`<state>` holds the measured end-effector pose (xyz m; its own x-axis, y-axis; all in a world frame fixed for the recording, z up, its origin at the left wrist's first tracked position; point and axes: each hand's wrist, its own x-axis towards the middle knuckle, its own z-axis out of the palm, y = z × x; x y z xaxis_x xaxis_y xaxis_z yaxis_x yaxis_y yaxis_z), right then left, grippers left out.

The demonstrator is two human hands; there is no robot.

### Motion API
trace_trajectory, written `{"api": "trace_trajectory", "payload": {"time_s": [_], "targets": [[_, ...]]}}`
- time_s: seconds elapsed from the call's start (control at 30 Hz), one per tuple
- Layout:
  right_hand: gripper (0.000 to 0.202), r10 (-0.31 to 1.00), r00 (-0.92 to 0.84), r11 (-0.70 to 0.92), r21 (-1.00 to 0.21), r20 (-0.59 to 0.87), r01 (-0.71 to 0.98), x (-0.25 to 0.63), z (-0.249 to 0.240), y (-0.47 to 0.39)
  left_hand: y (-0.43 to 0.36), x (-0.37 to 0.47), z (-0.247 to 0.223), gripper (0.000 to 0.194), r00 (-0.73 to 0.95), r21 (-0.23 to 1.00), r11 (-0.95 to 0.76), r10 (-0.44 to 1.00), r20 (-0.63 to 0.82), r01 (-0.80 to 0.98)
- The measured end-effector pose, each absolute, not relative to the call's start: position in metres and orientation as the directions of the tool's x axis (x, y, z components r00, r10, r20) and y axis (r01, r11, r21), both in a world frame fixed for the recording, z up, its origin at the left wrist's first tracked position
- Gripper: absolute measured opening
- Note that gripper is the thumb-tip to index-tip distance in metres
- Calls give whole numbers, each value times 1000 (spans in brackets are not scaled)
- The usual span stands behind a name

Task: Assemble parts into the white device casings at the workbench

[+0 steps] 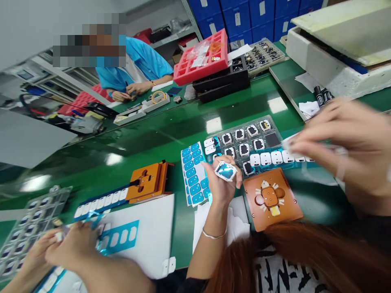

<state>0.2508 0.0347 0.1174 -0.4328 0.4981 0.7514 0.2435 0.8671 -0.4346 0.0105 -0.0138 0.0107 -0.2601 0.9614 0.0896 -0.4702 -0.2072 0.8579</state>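
My left hand (219,188), with a metal bracelet at the wrist, holds a white-rimmed frame (226,171) with shiny blue film in its middle. To the right, my right hand (348,138) is raised and blurred. Its fingers pinch a small white piece (291,145), too smeared to identify. Behind my left hand lies a clear tray (218,132) of similar white-rimmed parts with dark centres. A row of white pieces on blue film (276,157) lies across the tray's near side. An orange fixture (253,201) with a shaped recess sits between my hands, nearer my body.
Blue stickers on a sheet (192,173) lie left of my left hand. At lower left, another person's hands (69,246) work over a white board (155,228). A second orange fixture (149,181) stands behind. Across the table sits a person in blue (152,59), near a red foam tray (201,57).
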Motion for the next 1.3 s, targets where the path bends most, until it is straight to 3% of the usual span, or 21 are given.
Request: {"api": "trace_trajectory", "payload": {"time_s": [0.13, 0.33, 0.43, 0.6, 0.8, 1.0, 1.2, 1.3], "targets": [[14, 451, -557, 853, -521, 697, 38, 210, 95, 39, -15, 8, 18, 54, -30, 801, -8, 999, -12, -599], [17, 479, -639, 786, -618, 603, 5, 196, 68, 43, -21, 15, 15, 60, 103, 795, 111, 993, -61, -597], [15, 515, -654, 710, -703, 554, -37, 187, 54, 42, -25, 20, 12, 69, 108, 857, 119, 991, -75, -502], [16, 572, -648, 633, -773, 503, -42, 175, 40, 44, -29, 25, 7, 51, 55, 930, 108, 994, -95, -350], [13, 535, -756, 567, -824, 378, -10, 183, 47, 55, -27, 21, 4, 52, 12, 975, 63, 998, -62, -213], [33, 411, -902, 546, -828, 132, 128, 198, 68, 63, -28, 19, 1, 48, -16, 1000, -15, 1000, 15, -8], [36, 493, -869, 674, -652, 45, 349, 200, 83, 55, -26, 20, 3, 43, -28, 984, -92, 995, 97, 155], [37, 543, -838, 659, -591, -53, 464, 207, 92, 51, -25, 20, 7, 37, -35, 960, -154, 985, 166, 234]]}}
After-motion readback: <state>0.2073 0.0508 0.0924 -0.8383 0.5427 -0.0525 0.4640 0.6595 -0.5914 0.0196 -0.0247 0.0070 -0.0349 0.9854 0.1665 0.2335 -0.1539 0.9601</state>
